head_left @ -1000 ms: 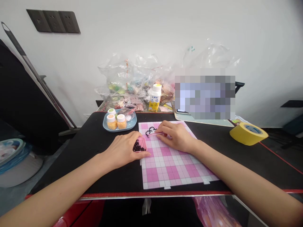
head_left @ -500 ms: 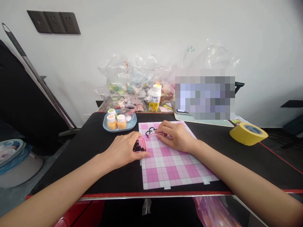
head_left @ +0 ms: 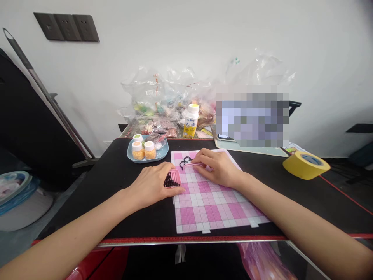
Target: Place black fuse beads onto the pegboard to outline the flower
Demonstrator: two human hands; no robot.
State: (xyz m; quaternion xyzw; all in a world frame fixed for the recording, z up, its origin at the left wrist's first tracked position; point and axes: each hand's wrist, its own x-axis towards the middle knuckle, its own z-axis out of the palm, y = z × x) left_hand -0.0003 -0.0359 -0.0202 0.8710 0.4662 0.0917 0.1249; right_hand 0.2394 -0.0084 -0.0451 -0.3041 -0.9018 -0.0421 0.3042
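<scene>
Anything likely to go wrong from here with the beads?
1. Spill: the left hand holds a pink tray of loose black beads at the left edge of the checked board; a tilt could scatter them.
2. Knocked pattern: the right hand holds a thin pink tool close to the black bead outline; a slip might displace some beads.

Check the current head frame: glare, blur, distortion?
All in the head view: bright glints on the clear plastic bags; left hand and right hand show no obvious motion blur; black bead outline too small to count beads; wall sockets look slanted, likely wide-angle stretch; pixelated block masks the area right of the bottle.
</scene>
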